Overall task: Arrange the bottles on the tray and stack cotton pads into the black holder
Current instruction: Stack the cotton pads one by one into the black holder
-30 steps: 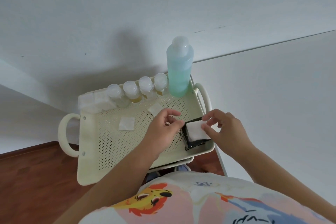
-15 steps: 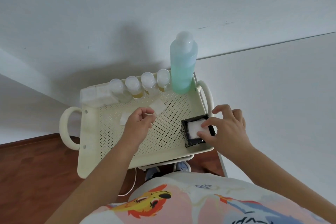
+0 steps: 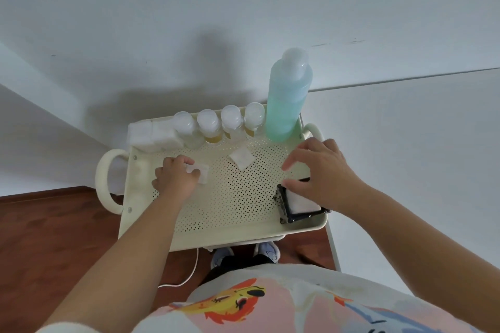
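A cream perforated tray (image 3: 230, 211) holds everything. Along its far edge stand several small clear bottles (image 3: 231, 123) and a tall blue-green bottle (image 3: 288, 100). The black holder (image 3: 300, 215) sits at the tray's near right corner with white cotton pads (image 3: 300, 201) inside. My right hand (image 3: 320, 170) rests over the holder, fingers spread, thumb touching the pads. My left hand (image 3: 176, 177) is at the tray's left, fingertips pinching a loose cotton pad (image 3: 201, 171) that lies on the tray. Another loose pad (image 3: 242, 158) lies in the middle.
A pack of cotton pads (image 3: 153, 134) sits at the tray's far left corner. The tray has looped handles (image 3: 104, 180) on both ends. White walls stand behind and to the right; wooden floor (image 3: 54, 238) and a white cable (image 3: 186, 276) lie below.
My left hand moved from the holder leftward to the loose pad on the tray's left. My right hand pressed the pad into the holder and now spreads over it.
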